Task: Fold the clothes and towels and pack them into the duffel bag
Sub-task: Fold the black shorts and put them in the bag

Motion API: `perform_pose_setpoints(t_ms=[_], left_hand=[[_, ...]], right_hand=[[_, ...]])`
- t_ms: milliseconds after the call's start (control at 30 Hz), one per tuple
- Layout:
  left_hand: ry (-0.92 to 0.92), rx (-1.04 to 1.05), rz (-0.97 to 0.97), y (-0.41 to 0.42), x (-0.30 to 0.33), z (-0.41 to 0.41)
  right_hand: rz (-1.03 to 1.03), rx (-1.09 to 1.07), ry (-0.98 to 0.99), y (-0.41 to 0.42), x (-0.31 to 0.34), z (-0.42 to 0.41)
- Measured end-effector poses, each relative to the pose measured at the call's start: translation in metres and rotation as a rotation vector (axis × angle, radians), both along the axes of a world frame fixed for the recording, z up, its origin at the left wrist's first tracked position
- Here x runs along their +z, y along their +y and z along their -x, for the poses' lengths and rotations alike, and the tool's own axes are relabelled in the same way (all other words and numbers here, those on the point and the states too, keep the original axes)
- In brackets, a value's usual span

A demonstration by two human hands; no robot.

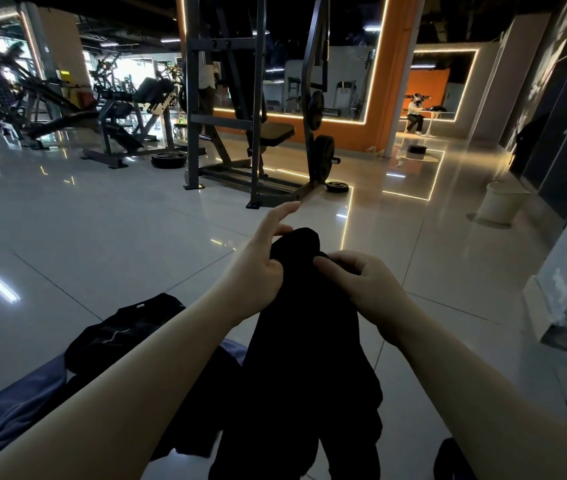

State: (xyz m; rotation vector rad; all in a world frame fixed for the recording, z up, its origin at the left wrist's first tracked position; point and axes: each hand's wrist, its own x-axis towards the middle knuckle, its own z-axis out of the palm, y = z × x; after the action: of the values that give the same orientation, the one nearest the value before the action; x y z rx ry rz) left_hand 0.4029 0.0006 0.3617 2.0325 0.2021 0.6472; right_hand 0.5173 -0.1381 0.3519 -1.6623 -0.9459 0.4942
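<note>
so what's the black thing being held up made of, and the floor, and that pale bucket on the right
Black garment: soft matte fabric, likely knit; it hangs limp and bunches where the left hand and right hand pinch its top edge.
Floor: glossy polished tile, with visible grout lines and mirror-like light reflections.
Bucket: probably plastic; smooth, pale, thin rim, though the dim light leaves that open.

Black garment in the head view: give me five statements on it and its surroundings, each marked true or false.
1. Both hands hold the black garment up off the floor. True.
2. The left hand grips it alone while the right hand rests idle. False: both pinch its top edge.
3. A second dark garment lies on the floor to the left. True.
4. The white bucket stands at the left edge. False: it stands at the right.
5. The held garment is white. False: it is black.
</note>
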Motion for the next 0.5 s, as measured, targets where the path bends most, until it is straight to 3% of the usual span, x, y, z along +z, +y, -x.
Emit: perform_pose_setpoints(t_ms=[100, 233, 333, 500], left_hand=[[-0.005, -0.026, 0.029, -0.003, -0.001, -0.001], [-0.014, -0.001, 0.086, -0.008, -0.004, -0.002], [-0.004, -0.062, 0.196, -0.009, -0.003, -0.003], [-0.027, -0.041, 0.342, -0.017, 0.003, -0.007]], right_hand=[[-0.003, -0.038, -0.062, 0.0, -0.001, -0.003], [0.137, -0.067, -0.31, -0.001, -0.006, -0.003], [0.12, -0.148, -0.436, 0.0, -0.011, -0.001], [-0.011, -0.187, -0.341, -0.004, -0.006, -0.003]])
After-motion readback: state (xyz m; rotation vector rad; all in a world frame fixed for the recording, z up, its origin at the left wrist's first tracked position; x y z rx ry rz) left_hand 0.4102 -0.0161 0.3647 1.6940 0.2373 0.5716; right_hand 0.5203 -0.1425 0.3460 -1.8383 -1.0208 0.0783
